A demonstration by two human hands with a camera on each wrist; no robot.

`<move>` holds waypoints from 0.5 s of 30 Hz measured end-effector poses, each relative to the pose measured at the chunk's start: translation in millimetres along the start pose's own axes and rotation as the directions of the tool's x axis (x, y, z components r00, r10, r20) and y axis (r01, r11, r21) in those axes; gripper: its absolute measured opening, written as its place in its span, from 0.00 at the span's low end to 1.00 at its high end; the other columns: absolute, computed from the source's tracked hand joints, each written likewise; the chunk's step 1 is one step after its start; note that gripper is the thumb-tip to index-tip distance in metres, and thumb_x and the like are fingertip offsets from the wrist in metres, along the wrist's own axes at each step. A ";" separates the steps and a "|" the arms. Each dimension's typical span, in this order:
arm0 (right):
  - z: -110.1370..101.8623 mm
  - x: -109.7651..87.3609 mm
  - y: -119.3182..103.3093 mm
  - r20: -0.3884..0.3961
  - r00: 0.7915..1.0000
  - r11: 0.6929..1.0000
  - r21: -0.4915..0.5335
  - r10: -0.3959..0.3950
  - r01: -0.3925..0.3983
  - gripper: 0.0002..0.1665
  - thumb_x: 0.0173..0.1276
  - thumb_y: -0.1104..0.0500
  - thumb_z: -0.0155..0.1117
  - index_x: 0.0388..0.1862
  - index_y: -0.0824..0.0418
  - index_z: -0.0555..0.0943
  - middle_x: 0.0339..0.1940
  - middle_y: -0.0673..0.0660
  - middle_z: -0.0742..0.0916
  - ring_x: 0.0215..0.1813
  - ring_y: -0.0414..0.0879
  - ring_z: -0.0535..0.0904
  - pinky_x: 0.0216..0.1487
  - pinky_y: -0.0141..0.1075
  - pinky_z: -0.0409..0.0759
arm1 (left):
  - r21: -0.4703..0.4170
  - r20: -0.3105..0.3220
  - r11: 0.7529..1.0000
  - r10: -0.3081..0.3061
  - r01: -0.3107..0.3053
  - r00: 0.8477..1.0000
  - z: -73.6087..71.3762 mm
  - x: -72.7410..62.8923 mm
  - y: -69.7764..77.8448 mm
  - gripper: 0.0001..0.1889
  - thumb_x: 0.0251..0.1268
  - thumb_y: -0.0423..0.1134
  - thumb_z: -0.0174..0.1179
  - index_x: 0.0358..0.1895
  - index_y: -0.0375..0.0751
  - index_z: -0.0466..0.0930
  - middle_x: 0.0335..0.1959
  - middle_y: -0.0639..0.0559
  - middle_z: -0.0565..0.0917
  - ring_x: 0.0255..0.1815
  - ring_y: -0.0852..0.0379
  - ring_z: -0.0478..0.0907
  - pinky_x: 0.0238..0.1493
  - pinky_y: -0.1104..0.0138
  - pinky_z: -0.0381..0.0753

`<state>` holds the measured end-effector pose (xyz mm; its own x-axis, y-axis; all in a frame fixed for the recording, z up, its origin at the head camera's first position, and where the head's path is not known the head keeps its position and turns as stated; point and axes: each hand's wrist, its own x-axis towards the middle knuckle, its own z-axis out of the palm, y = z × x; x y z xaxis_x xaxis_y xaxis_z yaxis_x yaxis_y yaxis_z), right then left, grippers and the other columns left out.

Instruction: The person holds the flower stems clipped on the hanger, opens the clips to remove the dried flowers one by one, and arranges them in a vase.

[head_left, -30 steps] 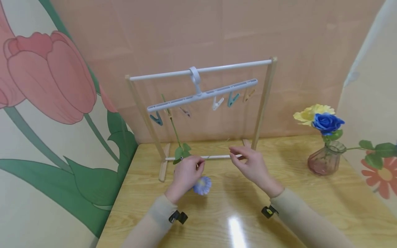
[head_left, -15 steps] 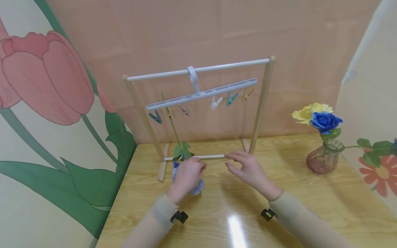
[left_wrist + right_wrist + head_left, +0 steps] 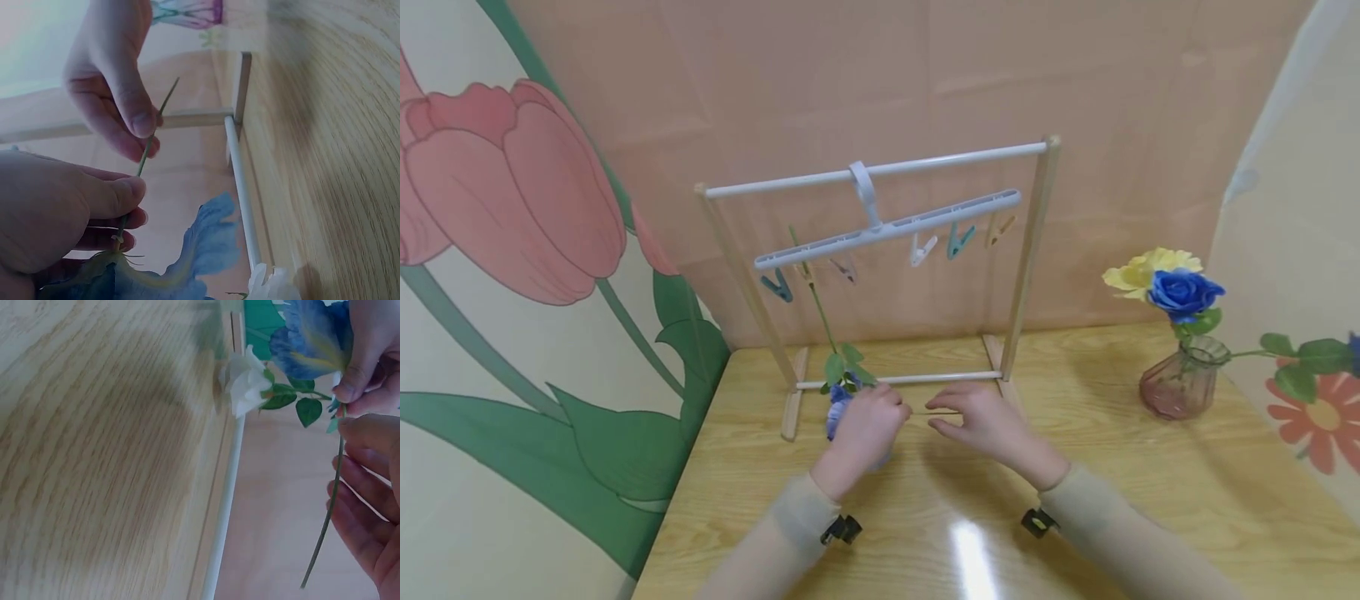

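My left hand (image 3: 868, 425) pinches a blue artificial flower (image 3: 309, 340) by its thin green stem (image 3: 142, 162), just beside the bloom. In the head view that hand covers most of the petals. My right hand (image 3: 981, 421) is at the stem's free length, thumb and fingers (image 3: 359, 472) loosely spread with the stem running between them. Close by hangs a white artificial rose (image 3: 247, 384), bloom down; in the head view its leaves (image 3: 842, 367) show but its bloom is hidden. A beige clip (image 3: 805, 273) grips its stem.
A wooden rack (image 3: 1033, 242) with white rods carries a pale hanger (image 3: 925, 223) with several other clips, among them a teal clip (image 3: 958, 242). At right, a pink glass vase (image 3: 1176, 387) holds a yellow flower (image 3: 1138, 271) and a blue rose (image 3: 1183, 293). The wooden table (image 3: 760, 517) lies below.
My right hand has moved left and down until its fingers surround the stem. The left hand has shifted slightly right, turning the blue flower so its petals now show left of that hand.
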<state>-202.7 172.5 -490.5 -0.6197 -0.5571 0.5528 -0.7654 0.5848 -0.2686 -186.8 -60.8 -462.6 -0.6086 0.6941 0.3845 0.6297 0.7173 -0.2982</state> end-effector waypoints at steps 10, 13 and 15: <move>4.1 1.5 -5.5 0.005 0.999 0.999 0.004 -0.044 0.044 0.07 0.63 0.60 0.83 0.39 0.58 0.93 0.36 0.50 0.92 0.36 0.45 0.88 0.37 0.37 0.87 | -0.044 -0.046 0.997 0.054 -0.056 0.997 1.8 2.4 5.8 0.05 0.61 0.33 0.77 0.35 0.49 0.93 0.34 0.57 0.89 0.38 0.59 0.84 0.38 0.67 0.84; 3.5 2.0 -6.7 0.015 0.999 0.999 0.016 -0.047 0.047 0.06 0.63 0.62 0.82 0.38 0.57 0.93 0.34 0.49 0.92 0.35 0.44 0.88 0.36 0.37 0.85 | -0.047 -0.046 0.997 0.054 -0.056 0.997 3.4 3.2 6.5 0.04 0.63 0.34 0.77 0.35 0.49 0.93 0.34 0.57 0.89 0.38 0.59 0.84 0.37 0.68 0.84; 3.0 2.1 -7.4 0.023 0.999 0.999 0.019 -0.045 0.044 0.06 0.63 0.62 0.82 0.38 0.57 0.93 0.34 0.48 0.92 0.34 0.43 0.87 0.35 0.36 0.85 | -0.048 -0.042 0.997 0.053 -0.055 0.998 3.7 3.7 6.9 0.03 0.63 0.35 0.77 0.35 0.50 0.93 0.34 0.58 0.89 0.37 0.60 0.84 0.37 0.68 0.84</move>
<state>-198.9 165.3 -489.7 -0.5889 -0.5963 0.5456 -0.7952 0.5483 -0.2590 -186.5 -53.1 -466.5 -0.5536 0.7282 0.4040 0.6850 0.6741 -0.2765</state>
